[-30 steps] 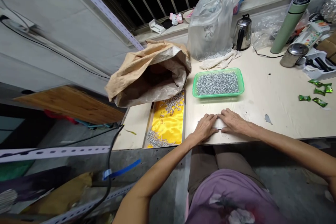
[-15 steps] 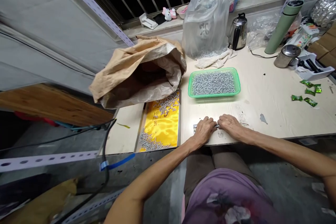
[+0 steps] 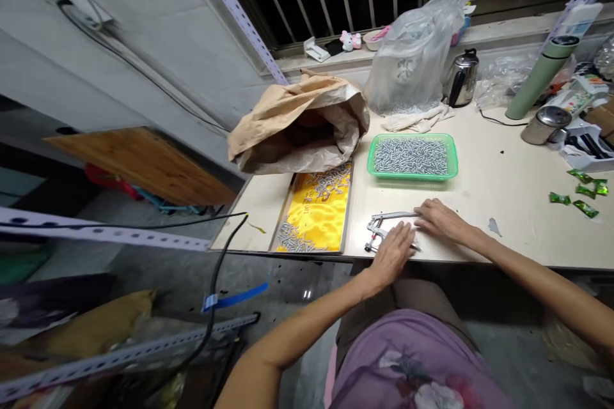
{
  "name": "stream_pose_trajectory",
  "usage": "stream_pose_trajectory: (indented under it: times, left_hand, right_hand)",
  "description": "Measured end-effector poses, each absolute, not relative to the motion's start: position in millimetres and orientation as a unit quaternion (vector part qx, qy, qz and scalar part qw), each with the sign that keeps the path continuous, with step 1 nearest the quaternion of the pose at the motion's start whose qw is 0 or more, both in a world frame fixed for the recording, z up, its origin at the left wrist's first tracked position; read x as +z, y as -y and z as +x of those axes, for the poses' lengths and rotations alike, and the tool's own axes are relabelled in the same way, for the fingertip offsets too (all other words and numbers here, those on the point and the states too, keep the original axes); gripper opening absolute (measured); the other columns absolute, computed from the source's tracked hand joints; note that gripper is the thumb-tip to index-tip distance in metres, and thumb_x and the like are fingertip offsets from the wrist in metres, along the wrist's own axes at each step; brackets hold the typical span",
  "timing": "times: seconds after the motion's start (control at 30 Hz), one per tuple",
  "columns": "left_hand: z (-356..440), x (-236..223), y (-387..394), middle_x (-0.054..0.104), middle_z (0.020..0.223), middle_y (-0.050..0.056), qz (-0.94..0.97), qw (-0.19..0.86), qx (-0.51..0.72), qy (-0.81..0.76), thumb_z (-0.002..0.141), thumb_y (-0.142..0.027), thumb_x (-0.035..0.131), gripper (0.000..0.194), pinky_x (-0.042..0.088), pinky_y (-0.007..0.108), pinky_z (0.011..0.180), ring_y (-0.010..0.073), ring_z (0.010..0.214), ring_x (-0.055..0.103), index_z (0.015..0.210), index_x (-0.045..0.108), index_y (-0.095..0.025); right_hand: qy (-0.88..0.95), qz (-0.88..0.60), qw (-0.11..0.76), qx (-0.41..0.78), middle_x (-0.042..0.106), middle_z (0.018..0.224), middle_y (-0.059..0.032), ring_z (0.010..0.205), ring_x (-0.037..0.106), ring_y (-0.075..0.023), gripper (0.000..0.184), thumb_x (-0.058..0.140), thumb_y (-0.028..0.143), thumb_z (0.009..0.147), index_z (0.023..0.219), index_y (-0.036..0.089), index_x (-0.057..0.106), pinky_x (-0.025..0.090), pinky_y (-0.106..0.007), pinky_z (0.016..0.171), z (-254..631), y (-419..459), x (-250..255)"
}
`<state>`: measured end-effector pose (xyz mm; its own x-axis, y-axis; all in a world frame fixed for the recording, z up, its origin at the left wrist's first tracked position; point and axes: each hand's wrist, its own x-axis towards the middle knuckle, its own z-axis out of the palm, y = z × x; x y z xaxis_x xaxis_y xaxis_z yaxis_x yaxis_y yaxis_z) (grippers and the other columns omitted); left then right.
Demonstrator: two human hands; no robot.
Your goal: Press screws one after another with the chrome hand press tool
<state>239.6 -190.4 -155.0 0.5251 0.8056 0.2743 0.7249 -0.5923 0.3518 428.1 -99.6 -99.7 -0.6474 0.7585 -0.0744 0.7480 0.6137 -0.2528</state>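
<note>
A silver two-armed metal hand tool (image 3: 378, 222) with a small spring and a red part lies at the table's front edge, its arms spread apart. Over its lower arm rests my left hand (image 3: 396, 250), fingers close together and bent on it; a tip of metal shows past them. My right hand (image 3: 440, 220) has its fingers closed at the end of the upper arm. The fingers hide part of the grip. Behind the hands stands a green plastic basket (image 3: 412, 176) full of small silver screw-like pieces.
Left of my hands, a shallow tray lined with yellow cloth (image 3: 319, 208) holds more small metal pieces. A large brown paper sack (image 3: 283, 121) gapes above it. A plastic bag (image 3: 403, 70), a kettle (image 3: 463, 80), a green flask (image 3: 542, 80) and green wrapped sweets (image 3: 585, 208) lie farther off.
My hands have moved slightly apart, the left nearer the table edge. The tool, mostly covered before, now shows its arms spread. The view has shifted, too.
</note>
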Motion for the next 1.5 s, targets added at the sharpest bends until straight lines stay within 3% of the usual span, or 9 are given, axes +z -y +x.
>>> stream_pose_trajectory:
  times: [0.23, 0.33, 0.53, 0.7, 0.83, 0.93, 1.03, 1.23, 1.5]
  left_hand:
    - [251, -152, 204, 0.058, 0.129, 0.015, 0.857, 0.141, 0.233, -0.437, 0.094, -0.039, 0.045, 0.039, 0.036, 0.052, 0.109, 0.0267, 0.130, 0.046, 0.124, 0.053, -0.015]
    - [251, -151, 203, 0.060, 0.126, 0.016, 0.853, 0.172, 0.227, -0.438, 0.093, -0.038, 0.046, 0.041, 0.039, 0.049, 0.107, 0.0277, 0.127, 0.049, 0.124, 0.054, -0.013]
    - [258, -155, 205, 0.057, 0.131, 0.016, 0.836, 0.198, 0.184, -0.478, 0.092, -0.039, 0.049, 0.049, 0.041, 0.051, 0.105, 0.0328, 0.127, 0.048, 0.132, 0.050, -0.011]
    - [255, -145, 200, 0.059, 0.127, 0.016, 0.861, 0.176, 0.165, -0.448, 0.092, -0.041, 0.050, 0.046, 0.040, 0.041, 0.108, 0.0289, 0.126, 0.050, 0.125, 0.055, -0.009]
    - [237, -127, 207, 0.052, 0.137, 0.016, 0.863, 0.134, 0.201, -0.444, 0.093, -0.045, 0.046, 0.051, 0.035, 0.039, 0.113, 0.0260, 0.138, 0.036, 0.131, 0.050, -0.012]
    - [197, -116, 217, 0.045, 0.144, 0.013, 0.810, 0.077, 0.257, -0.521, 0.096, -0.034, 0.039, 0.042, 0.034, 0.043, 0.114, 0.0231, 0.142, 0.027, 0.134, 0.047, -0.018]
    - [130, -113, 222, 0.043, 0.145, 0.013, 0.657, -0.018, 0.331, -0.678, 0.096, -0.029, 0.036, 0.040, 0.032, 0.050, 0.113, 0.0250, 0.141, 0.030, 0.134, 0.048, -0.021]
    - [15, -136, 233, 0.046, 0.138, 0.023, 0.402, -0.013, 0.316, -0.859, 0.092, -0.043, 0.041, 0.050, 0.035, 0.054, 0.107, 0.0335, 0.133, 0.040, 0.128, 0.053, -0.010]
    - [18, -170, 233, 0.043, 0.144, 0.018, 0.433, 0.015, 0.382, -0.816, 0.095, -0.046, 0.030, 0.054, 0.029, 0.048, 0.114, 0.0258, 0.140, 0.032, 0.137, 0.044, -0.014]
  right_hand:
    - [0.871, -0.489, -0.026, 0.044, 0.063, 0.096, -0.0131, 0.092, 0.050, -0.0239, 0.018, 0.051, 0.018, 0.089, 0.096, 0.014, 0.067, 0.036, -0.033, 0.073, 387, 80, -82]
    - [0.932, -0.356, -0.031, 0.061, 0.062, 0.103, -0.0114, 0.095, 0.048, -0.0227, 0.019, 0.054, 0.021, 0.089, 0.101, 0.019, 0.068, 0.035, -0.032, 0.072, 354, 93, -74]
    - [0.985, -0.154, -0.044, 0.064, 0.062, 0.098, -0.0102, 0.096, 0.048, -0.0216, 0.019, 0.053, 0.017, 0.088, 0.078, 0.018, 0.068, 0.035, -0.032, 0.073, 302, 119, -87]
    - [0.974, -0.182, 0.081, 0.108, 0.066, 0.087, -0.0078, 0.086, 0.054, -0.0194, 0.016, 0.050, 0.016, 0.089, 0.086, 0.017, 0.066, 0.039, -0.031, 0.075, 294, 100, -87]
    - [0.922, -0.285, 0.250, 0.074, 0.064, 0.088, -0.0085, 0.087, 0.055, -0.0212, 0.020, 0.042, 0.021, 0.091, 0.092, 0.018, 0.062, 0.042, -0.034, 0.079, 327, 57, -57]
    - [0.889, -0.379, 0.257, -0.017, 0.063, 0.086, -0.0109, 0.085, 0.055, -0.0260, 0.023, 0.041, 0.027, 0.091, 0.092, 0.019, 0.062, 0.044, -0.039, 0.074, 363, 27, -41]
    - [0.869, -0.430, 0.231, -0.082, 0.061, 0.092, -0.0172, 0.084, 0.054, -0.0303, 0.027, 0.041, 0.025, 0.089, 0.099, 0.015, 0.064, 0.043, -0.041, 0.067, 381, 22, -43]
    - [0.933, -0.265, 0.226, 0.093, 0.063, 0.094, -0.0111, 0.088, 0.057, -0.0226, 0.026, 0.039, 0.024, 0.093, 0.098, 0.017, 0.064, 0.047, -0.036, 0.078, 311, 61, -68]
    - [0.961, -0.120, 0.144, 0.202, 0.066, 0.103, -0.0111, 0.096, 0.056, -0.0194, 0.024, 0.040, 0.015, 0.094, 0.103, 0.015, 0.063, 0.043, -0.033, 0.086, 137, 87, -92]
